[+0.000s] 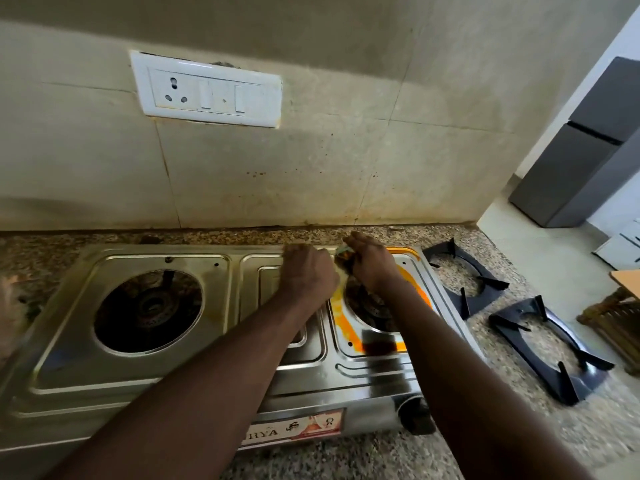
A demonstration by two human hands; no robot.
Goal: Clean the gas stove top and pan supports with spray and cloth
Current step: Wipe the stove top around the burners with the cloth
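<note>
Both hands are up in the middle of the frame, at the far edge of the stove, just above the right burner. The right hand is pinching a small bunched-up cloth, greenish from what little pokes out. The left hand sits just beside it with its fingers curled down, and honestly I can't tell if it's got a corner of the cloth or is only leaning on the steel

The cloth looks soft, light and floppy, probably damp, so I'd keep it wadded tight under the fingertips or it'll just smear that orange stain around the tray. The steel top is smooth and likely slick once wet, and a thin stove like this may skate on the counter, so one hand bracing it seems smart

The pan supports are already off, lying on the counter on the right side of the frame, well clear of the hands. They look stiff and fairly heavy with pointy prongs, so I'd grab them by the flat outer frame. No spray bottle anywhere in view
</note>
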